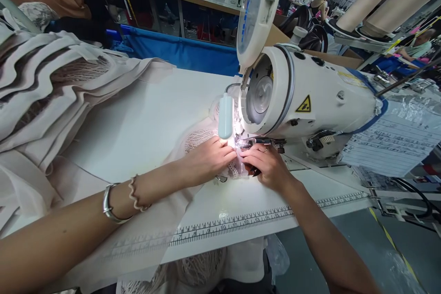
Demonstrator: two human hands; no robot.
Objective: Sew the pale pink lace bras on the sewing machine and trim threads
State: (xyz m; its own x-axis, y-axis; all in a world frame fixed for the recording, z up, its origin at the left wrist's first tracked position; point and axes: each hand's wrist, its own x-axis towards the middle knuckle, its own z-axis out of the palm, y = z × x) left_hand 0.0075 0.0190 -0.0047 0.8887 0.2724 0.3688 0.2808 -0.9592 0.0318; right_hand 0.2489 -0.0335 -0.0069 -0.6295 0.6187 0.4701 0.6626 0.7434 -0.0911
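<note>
- Lace-trimmed fabric point(198, 138): pale, sheer, on the table point(148, 115); long axis slants from the lit lamp point(225, 117) to the front edge, leftward.
- Left hand point(210, 158): nearer, I judge; palm down upon the fabric, fingers bent; pinching or pressing, I cannot tell.
- Right hand point(268, 165): right of the trim, curled around a dark object point(254, 171), forearm crossing the front edge.
- Sewing machine point(320, 92): behind the right hand.

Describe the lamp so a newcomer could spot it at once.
Find the white sewing machine right of centre. Just left of its round open end, above the left hand in the picture, is the lamp. It is a small, upright, pale blue-green block, its colour setting it apart from the white sewing machine and pinkish fabric beside it.
</note>
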